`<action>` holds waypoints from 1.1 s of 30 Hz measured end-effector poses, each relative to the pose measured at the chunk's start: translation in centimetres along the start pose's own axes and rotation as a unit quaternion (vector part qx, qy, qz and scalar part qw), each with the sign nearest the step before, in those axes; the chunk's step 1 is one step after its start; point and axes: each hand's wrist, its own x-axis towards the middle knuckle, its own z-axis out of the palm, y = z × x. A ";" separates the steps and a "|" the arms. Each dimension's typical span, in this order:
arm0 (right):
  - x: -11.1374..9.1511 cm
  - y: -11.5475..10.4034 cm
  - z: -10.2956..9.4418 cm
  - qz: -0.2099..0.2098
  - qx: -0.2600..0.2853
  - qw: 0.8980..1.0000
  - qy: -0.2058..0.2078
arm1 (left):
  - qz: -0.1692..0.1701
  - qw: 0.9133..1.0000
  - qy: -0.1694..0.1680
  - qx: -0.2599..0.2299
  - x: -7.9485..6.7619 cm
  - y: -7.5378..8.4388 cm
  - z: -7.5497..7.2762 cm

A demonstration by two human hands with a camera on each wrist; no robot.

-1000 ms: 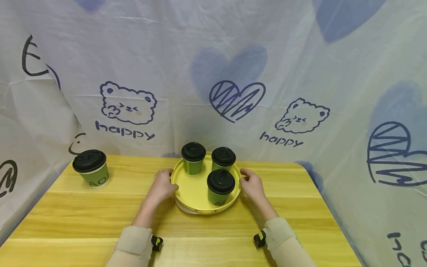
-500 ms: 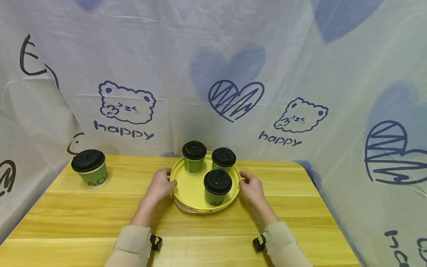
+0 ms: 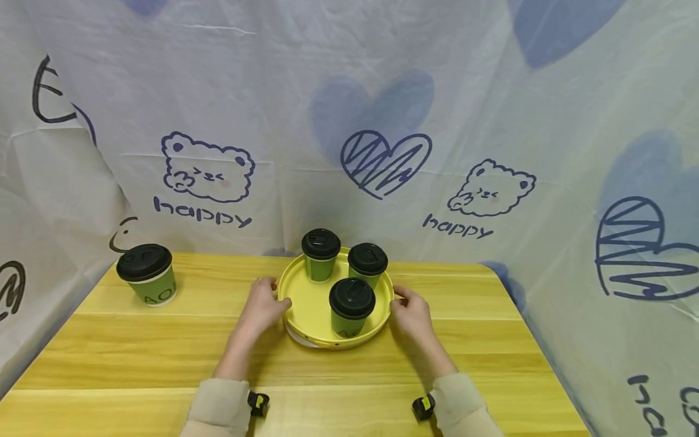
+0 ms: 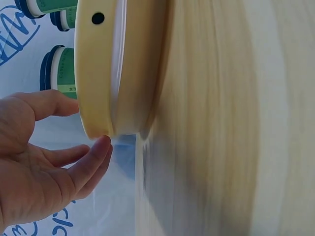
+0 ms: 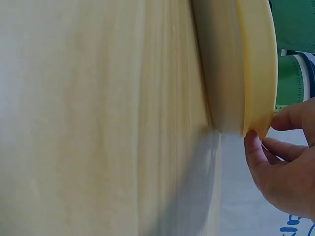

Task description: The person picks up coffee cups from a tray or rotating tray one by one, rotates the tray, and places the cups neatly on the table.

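While a pale cloth backdrop printed with blue hearts and bear faces [image 3: 306,79] hangs behind a yellow wood-grain tabletop [image 3: 338,403], a round, shallow yellow tray [image 3: 307,312] sits near the middle of the tabletop's far edge. The left hand [image 3: 263,308] and the right hand [image 3: 412,312] each hold the tray's rim on their own side in a narrow grip, thumb above and fingertips lower down. Upright on the tray stand three green paper cups with black lids [image 3: 351,306], and a fourth, matching cup [image 3: 147,274] stands on the tabletop, well apart to the left.
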 end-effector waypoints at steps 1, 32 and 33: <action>-0.1 0.0 0.0 -0.001 -0.001 1.000 0.001 | 0.001 1.000 0.000 0.000 -0.1 0.0 0.0; -1.0 -0.6 0.0 0.034 0.040 0.999 0.013 | 0.047 0.999 -0.007 0.023 0.3 -0.2 0.0; -0.8 -0.6 0.0 0.036 0.039 0.999 0.012 | 0.047 0.999 -0.008 0.023 0.4 -0.2 -0.1</action>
